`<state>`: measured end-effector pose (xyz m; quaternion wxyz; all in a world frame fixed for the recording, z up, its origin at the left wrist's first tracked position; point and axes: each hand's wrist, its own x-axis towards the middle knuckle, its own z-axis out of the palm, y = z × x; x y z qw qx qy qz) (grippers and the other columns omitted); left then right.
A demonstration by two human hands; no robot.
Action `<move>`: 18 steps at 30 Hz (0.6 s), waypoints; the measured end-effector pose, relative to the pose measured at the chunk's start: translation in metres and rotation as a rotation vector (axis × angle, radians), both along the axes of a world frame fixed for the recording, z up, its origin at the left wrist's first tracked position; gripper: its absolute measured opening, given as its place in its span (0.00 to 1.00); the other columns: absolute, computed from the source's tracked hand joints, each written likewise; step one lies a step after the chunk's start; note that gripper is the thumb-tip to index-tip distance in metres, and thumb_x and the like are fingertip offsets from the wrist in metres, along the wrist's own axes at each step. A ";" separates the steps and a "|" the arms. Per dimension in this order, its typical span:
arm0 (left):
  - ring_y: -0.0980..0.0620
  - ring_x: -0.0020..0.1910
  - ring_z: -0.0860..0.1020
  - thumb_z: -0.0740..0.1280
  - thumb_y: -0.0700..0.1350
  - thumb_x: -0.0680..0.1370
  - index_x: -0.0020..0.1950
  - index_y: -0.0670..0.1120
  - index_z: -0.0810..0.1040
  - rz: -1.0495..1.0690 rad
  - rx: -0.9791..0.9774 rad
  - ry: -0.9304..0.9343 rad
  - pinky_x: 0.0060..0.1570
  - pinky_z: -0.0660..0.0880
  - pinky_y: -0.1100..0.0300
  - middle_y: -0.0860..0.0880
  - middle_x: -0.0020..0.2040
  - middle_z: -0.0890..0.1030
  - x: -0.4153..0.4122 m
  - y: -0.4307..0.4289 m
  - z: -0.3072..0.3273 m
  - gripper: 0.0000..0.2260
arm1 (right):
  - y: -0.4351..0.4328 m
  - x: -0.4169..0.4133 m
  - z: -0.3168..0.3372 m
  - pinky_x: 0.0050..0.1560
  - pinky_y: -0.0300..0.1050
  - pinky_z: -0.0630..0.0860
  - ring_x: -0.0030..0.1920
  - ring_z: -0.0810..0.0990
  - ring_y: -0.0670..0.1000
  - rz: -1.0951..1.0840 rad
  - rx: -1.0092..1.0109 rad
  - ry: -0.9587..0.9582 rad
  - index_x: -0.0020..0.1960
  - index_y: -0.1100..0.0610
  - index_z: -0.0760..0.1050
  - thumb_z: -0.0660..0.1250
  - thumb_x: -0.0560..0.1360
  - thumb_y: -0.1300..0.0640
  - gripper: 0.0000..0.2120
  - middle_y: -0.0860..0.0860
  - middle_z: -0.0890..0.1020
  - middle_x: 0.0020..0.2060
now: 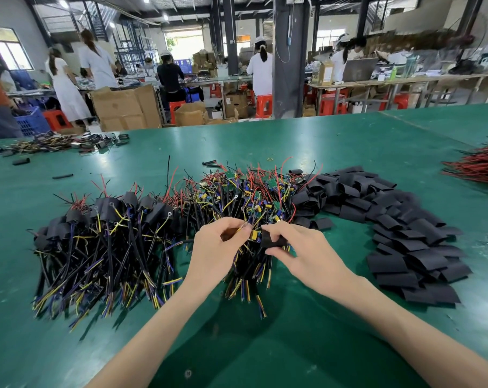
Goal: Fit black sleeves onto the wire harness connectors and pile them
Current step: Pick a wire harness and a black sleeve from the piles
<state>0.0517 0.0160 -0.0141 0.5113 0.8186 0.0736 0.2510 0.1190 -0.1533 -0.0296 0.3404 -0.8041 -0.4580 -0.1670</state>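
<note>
Black sleeve [272,239] between right-hand fingers [279,251]

One head-worn wide-angle view looks forward and down, close over the green surface [265,141], with the workshop far behind.

This is a factory assembly hall. Long green worktables [377,141] carry heaps of wires [97,247]; capped workers [261,68] stand among cardboard boxes [122,107] and red stools [264,105].

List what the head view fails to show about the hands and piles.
Head view: whether the black sleeve covers the circuit board yet; the right hand hides it.
Left hand's grip on the harness wires: hidden by its curled fingers.
Red wire bundle: cut off by the right edge.
Far pile at left: too small.
</note>
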 end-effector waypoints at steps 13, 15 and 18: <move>0.64 0.32 0.73 0.69 0.42 0.76 0.44 0.51 0.82 -0.066 0.013 -0.001 0.36 0.69 0.70 0.60 0.34 0.80 0.003 0.000 -0.006 0.04 | 0.006 -0.001 -0.005 0.54 0.36 0.70 0.54 0.77 0.47 0.022 0.088 -0.067 0.39 0.59 0.71 0.74 0.70 0.62 0.10 0.49 0.81 0.49; 0.64 0.33 0.74 0.69 0.41 0.75 0.45 0.50 0.81 -0.084 0.011 0.000 0.38 0.69 0.70 0.59 0.35 0.81 0.003 -0.001 -0.006 0.04 | 0.006 -0.002 -0.005 0.53 0.39 0.72 0.53 0.79 0.49 0.030 0.095 -0.061 0.39 0.59 0.71 0.74 0.69 0.63 0.10 0.50 0.81 0.49; 0.64 0.33 0.74 0.70 0.40 0.75 0.44 0.48 0.80 -0.087 0.012 0.000 0.38 0.69 0.71 0.57 0.35 0.80 0.003 -0.001 -0.004 0.03 | 0.006 -0.001 -0.003 0.52 0.37 0.72 0.51 0.78 0.48 0.025 0.108 -0.058 0.38 0.59 0.71 0.74 0.69 0.64 0.11 0.49 0.82 0.48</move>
